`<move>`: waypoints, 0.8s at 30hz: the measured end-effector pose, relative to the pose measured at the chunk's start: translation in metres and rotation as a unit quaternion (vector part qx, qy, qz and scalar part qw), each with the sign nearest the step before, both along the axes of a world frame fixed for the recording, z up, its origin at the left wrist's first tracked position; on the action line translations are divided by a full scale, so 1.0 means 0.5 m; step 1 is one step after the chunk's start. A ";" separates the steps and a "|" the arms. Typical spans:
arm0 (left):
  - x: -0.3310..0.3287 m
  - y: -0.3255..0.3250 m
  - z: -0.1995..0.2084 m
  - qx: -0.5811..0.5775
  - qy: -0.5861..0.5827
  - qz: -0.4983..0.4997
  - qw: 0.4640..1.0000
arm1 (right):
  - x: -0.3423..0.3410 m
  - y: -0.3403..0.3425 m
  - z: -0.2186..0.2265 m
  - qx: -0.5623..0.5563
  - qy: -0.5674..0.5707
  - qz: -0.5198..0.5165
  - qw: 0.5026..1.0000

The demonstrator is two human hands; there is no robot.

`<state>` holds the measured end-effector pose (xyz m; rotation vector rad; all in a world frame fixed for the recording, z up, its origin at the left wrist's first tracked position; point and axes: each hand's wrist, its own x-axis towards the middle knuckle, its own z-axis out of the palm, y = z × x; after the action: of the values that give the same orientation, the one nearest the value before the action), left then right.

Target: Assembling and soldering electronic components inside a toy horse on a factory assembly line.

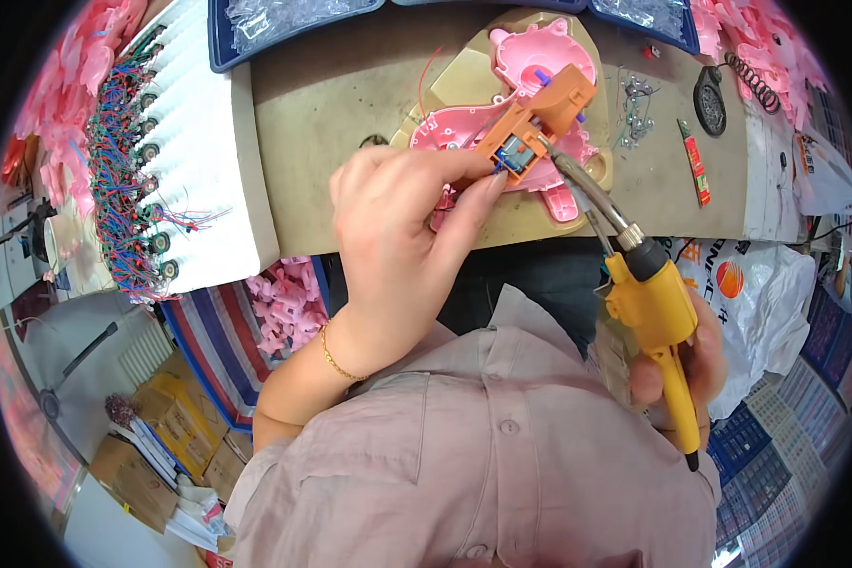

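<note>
On my feed, my nearer left grip pinches what looks like a blue wire by the orange housing, my right grip wrapped round the yellow soldering gun slanting up-left toward it.

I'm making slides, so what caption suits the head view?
Left hand at an orange housing over pink shells; right hand holds a yellow soldering gun, its tip at the housing.

Just above the centre of the frame, the left hand has thumb and forefinger at the orange housing over pink shell pieces. At right, the right hand grips a yellow soldering gun, its tip at the housing. Bundled wires lie upper left; a red strip lies on the desk, upper right.
</note>
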<state>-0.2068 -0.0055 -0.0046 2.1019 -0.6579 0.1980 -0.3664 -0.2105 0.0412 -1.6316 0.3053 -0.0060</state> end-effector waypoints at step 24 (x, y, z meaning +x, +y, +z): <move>0.014 -0.019 0.016 0.044 -0.001 -0.006 0.999 | 0.030 -0.013 -0.041 -0.123 -0.292 0.080 0.945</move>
<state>-0.1997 -0.0151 0.0035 2.1813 -0.6909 0.1689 -0.3515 -0.2168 0.0206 -1.8139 -0.2958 -0.4118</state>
